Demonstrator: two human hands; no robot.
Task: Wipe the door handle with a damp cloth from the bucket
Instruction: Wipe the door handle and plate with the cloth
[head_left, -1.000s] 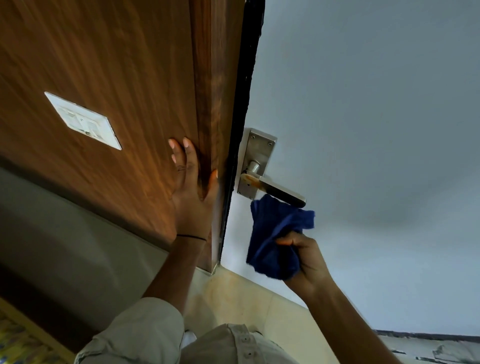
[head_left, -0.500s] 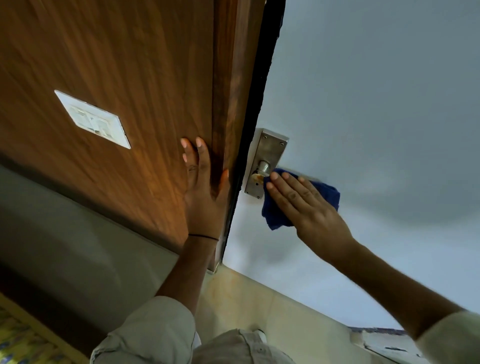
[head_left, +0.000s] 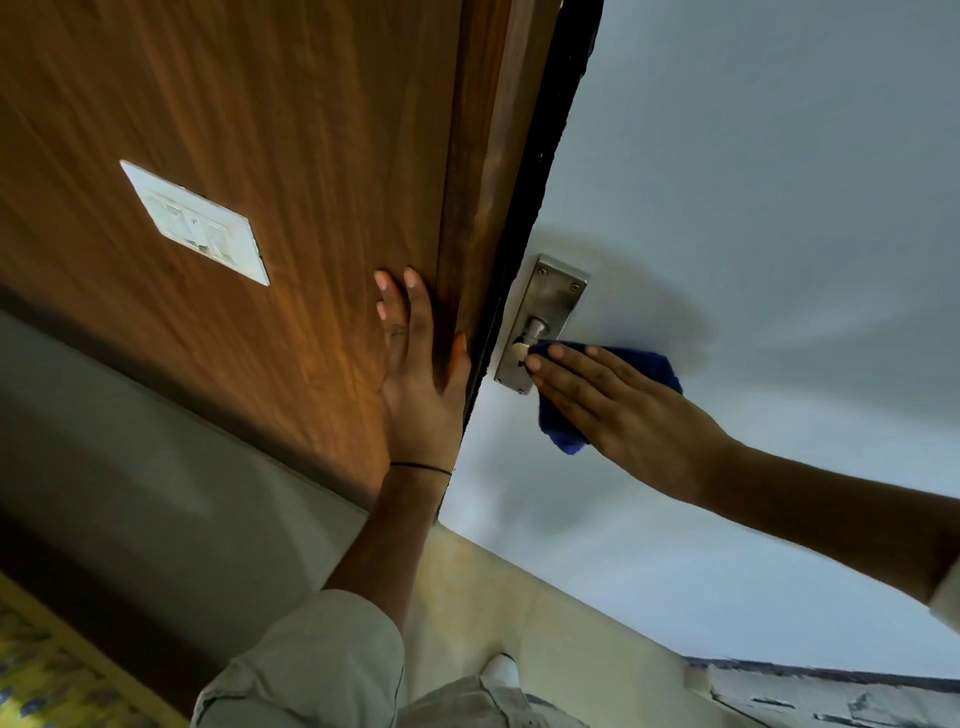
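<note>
A metal door handle (head_left: 537, 328) on a steel backplate (head_left: 550, 301) is fixed to the pale grey door face. My right hand (head_left: 618, 410) lies flat over a dark blue cloth (head_left: 652, 364), pressing it around the handle's lever, which is hidden under cloth and fingers. Only the handle's round neck and a brass-coloured tip show. My left hand (head_left: 421, 374) rests flat and open against the brown wooden frame (head_left: 483, 182), thumb hooked round its edge. No bucket is in view.
A white switch plate (head_left: 195, 223) sits on the wooden panel at left. Below are a beige floor (head_left: 519, 608), my light trousers (head_left: 311, 670) and a white shoe tip (head_left: 501, 667). A patterned yellow fabric (head_left: 36, 686) shows at bottom left.
My right hand rose from below the handle with the bunched cloth and now presses it flat over the lever. The left hand has stayed on the wooden frame.
</note>
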